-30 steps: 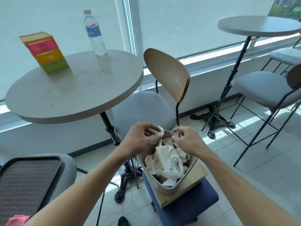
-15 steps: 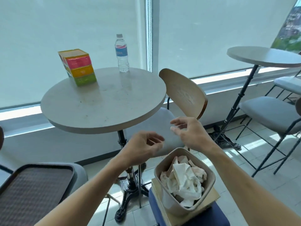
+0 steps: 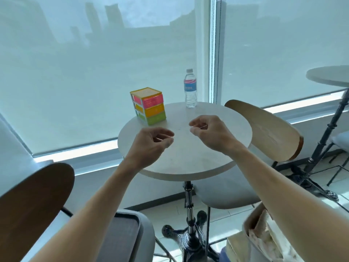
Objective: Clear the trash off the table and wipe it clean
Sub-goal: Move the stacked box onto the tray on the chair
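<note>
Window-side café corner, round table (image 3: pixel 188 159) with only a stacked tissue box (image 3: pixel 149 105) and a water bottle (image 3: pixel 190 88) at its far edge, both upright — bottle's long axis vertical, cap up. Our left hand (image 3: pixel 151 146) and right hand (image 3: pixel 209 133) hover over the top, fingers loosely curled, holding nothing. Trash looks binned — bin (image 3: pixel 264 235) full of crumpled paper at lower right — so next we'd pull a tissue and wipe in overlapping passes toward the near edge.

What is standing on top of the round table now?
On the round table stand a colourful box and a water bottle. The hands hide some of the top.
</note>
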